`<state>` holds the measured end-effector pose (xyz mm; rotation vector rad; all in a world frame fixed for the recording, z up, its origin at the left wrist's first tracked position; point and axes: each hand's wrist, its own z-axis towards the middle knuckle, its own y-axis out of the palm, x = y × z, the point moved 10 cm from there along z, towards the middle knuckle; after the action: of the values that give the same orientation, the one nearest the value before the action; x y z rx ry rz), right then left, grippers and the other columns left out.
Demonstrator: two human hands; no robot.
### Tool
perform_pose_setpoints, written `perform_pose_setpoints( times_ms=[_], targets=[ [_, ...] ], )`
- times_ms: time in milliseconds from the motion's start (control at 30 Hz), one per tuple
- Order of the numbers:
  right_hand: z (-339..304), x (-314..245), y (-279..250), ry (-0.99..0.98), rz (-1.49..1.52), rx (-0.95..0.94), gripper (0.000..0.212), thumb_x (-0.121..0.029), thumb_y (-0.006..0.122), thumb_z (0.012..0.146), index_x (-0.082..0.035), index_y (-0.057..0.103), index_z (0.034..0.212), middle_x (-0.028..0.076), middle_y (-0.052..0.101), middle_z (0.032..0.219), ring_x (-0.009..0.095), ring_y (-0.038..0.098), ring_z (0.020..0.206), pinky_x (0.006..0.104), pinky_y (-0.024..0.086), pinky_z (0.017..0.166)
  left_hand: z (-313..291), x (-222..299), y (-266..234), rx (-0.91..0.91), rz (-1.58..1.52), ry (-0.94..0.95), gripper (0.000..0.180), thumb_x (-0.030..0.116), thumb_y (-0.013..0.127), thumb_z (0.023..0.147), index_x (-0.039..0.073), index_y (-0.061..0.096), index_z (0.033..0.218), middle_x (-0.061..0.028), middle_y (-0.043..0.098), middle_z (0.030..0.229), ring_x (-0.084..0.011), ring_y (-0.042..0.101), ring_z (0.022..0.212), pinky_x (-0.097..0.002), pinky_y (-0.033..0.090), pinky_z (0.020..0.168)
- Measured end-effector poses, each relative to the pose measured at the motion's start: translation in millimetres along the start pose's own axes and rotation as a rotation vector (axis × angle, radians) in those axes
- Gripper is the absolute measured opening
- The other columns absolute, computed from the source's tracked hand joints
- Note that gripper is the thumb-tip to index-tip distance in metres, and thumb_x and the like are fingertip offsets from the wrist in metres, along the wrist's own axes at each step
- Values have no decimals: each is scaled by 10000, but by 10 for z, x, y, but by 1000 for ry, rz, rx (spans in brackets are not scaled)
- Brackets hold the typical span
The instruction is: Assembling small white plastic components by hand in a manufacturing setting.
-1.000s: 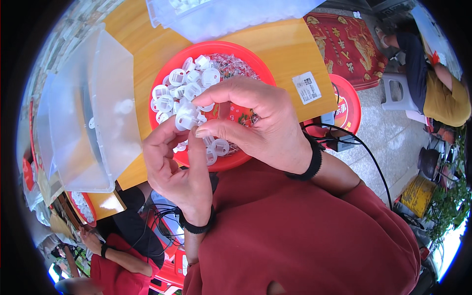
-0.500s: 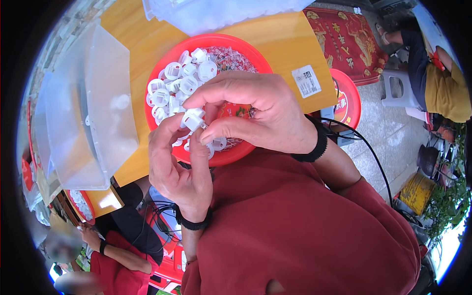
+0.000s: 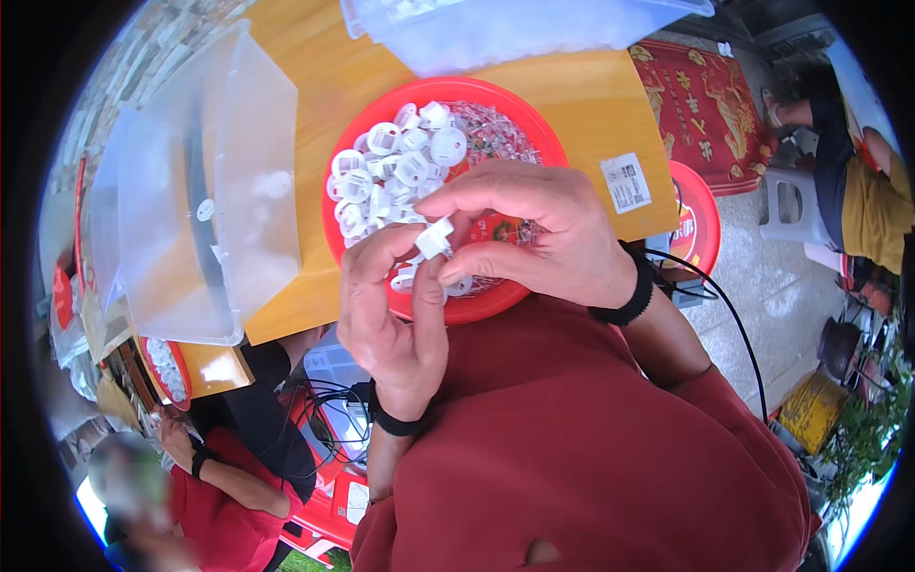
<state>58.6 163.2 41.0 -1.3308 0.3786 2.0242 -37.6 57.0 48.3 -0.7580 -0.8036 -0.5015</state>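
Observation:
Over a round red tray (image 3: 429, 88), my two hands meet at a small white plastic part (image 3: 435, 238). My left hand (image 3: 391, 319) grips it from below between thumb and fingertips. The curved thumb and forefinger of my right hand (image 3: 553, 234) close on the same part from the other side; anything smaller between these tips is hidden. In the tray's left half lies a heap of similar white round plastic parts (image 3: 410, 170). Thin clear pieces (image 3: 496, 133) are piled in its upper right, partly behind my right hand.
A translucent bin (image 3: 257, 205) stands left on the wooden table (image 3: 334, 76), another bin (image 3: 534, 38) at the far edge. A white label (image 3: 625, 183) lies at right. A black cable (image 3: 734, 319) hangs beside my right arm. A co-worker's hand (image 3: 176, 440) is at lower left, beside a smaller red tray (image 3: 183, 396).
The view has shifted, so tray and table sit further right in the picture. Between my fingers the white part has turned slightly; both hands keep their grip on it.

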Motion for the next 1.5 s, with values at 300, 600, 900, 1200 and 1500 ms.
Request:
perform_pose_setpoints(
  times_ms=[300,600,900,1200,1500],
  targets=[
    [-242,-71,-67,166,-167,56,375,18,772,705,21,652,1061,113,655,1010,190,633,904,292,501,770,-60,154,121,-83,-99,93,373,-50,629,819,5,570,1183,-160,614,1046,-326,620,937,-384,510,791],
    [-251,12,-74,177,-66,40,389,1,741,770,15,631,1143,105,633,1098,179,609,988,276,491,826,-44,159,80,-34,-130,105,346,-38,605,835,3,544,1173,-158,593,1063,-334,597,978,-391,501,823],
    [-226,-174,1,38,-246,62,342,0,734,780,14,646,1111,137,669,1059,230,645,948,307,500,767,-8,251,-4,-47,-46,171,326,-63,631,807,-14,588,1126,-161,626,1007,-313,631,898,-374,519,775],
    [-91,-97,-99,129,9,106,554,-99,819,719,-16,596,1219,119,645,1129,168,656,875,301,522,791,191,75,-703,262,78,-36,233,-21,691,800,-24,629,1025,-109,669,972,-196,634,852,-295,491,780],
    [107,221,-415,273,-489,74,110,-116,711,807,-22,672,847,123,663,797,270,639,712,347,496,628,364,-322,-1640,531,375,-194,370,122,645,920,-6,547,1253,-86,645,1078,-124,610,913,-276,473,866]
  ],
)
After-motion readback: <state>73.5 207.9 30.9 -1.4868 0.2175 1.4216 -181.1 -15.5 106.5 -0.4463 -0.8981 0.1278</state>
